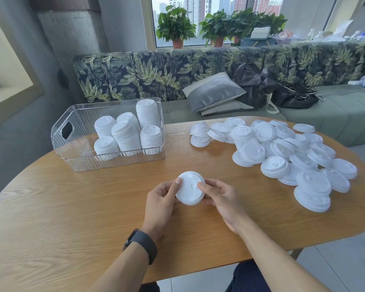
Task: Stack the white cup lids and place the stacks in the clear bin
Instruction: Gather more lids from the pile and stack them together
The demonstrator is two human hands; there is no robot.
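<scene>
Lids (190, 188) held between both hands, low over the surface (72, 207).

I have my left hand (161, 199) curled round the near-left edge of the lids, thumb laid on top, and my right hand (217, 197) pinching the opposite edge with fingertips on the rim; I judge this two-sided hold is for squaring a small stack so the lids nest straight. How many lids are in it I cannot tell. The loose pile (282, 148) lies beyond and to the right of my right hand, within easy reach for the next pick. The bin (67, 131) stands ahead and left of my left hand, already holding several upright stacks (126, 133), with room at its near end.
</scene>
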